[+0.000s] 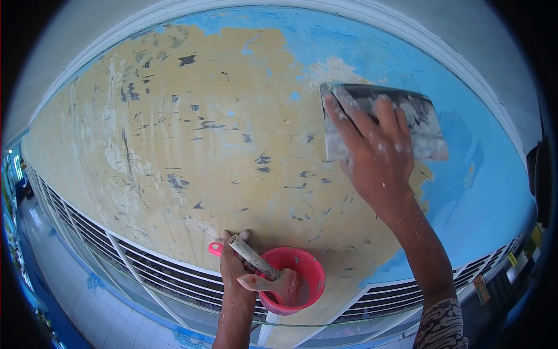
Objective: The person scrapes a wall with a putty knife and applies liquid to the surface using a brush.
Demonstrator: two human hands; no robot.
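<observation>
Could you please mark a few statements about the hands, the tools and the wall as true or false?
1. The right hand presses a wide trowel flat against the wall. True.
2. The left hand holds a green bucket. False: it holds a red cup by its handle.
3. A narrow putty knife rests in the red cup. True.
4. The wall is covered wholly in tan filler. False: blue paint shows at the right.

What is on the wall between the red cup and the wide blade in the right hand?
In the head view, nothing lies between the red cup and the wide blade: only wall coated in tan filler with dark flecks.
</observation>
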